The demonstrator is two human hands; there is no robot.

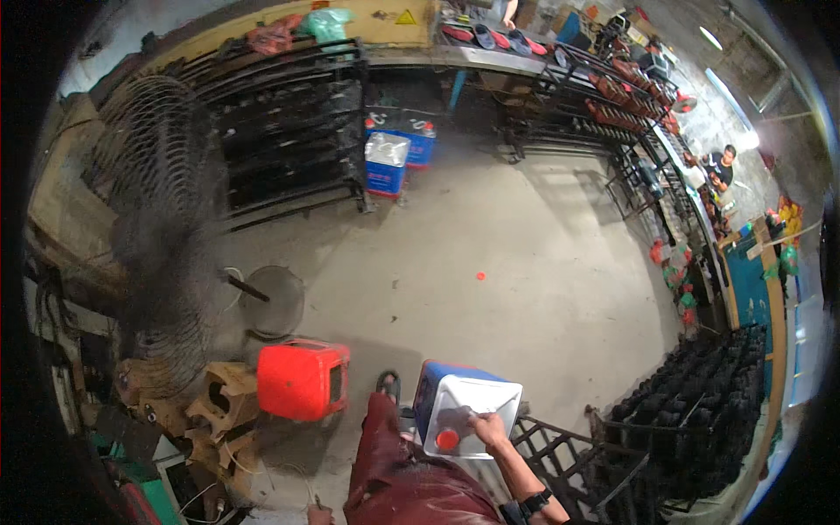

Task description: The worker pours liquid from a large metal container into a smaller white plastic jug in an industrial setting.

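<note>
My right hand [490,429] is closed at the top of a square blue tin can [468,382], around what looks like its carrying handle. The can has a white top with a round red cap near one corner, and it is beside my legs. Only a small part of my left hand [320,514] shows at the lower edge, low beside my left leg; its fingers are too cut off to read. To the left of my leg stands a red plastic stool [302,379].
A large fan [162,219] on a round base [276,302] stands left, near cut cardboard pieces [223,398]. Two blue tins [385,164] stand by a black rack [289,131]. A red cap [480,276] lies on the floor. Black racks [691,411] fill the right; a person [722,166] is farther back.
</note>
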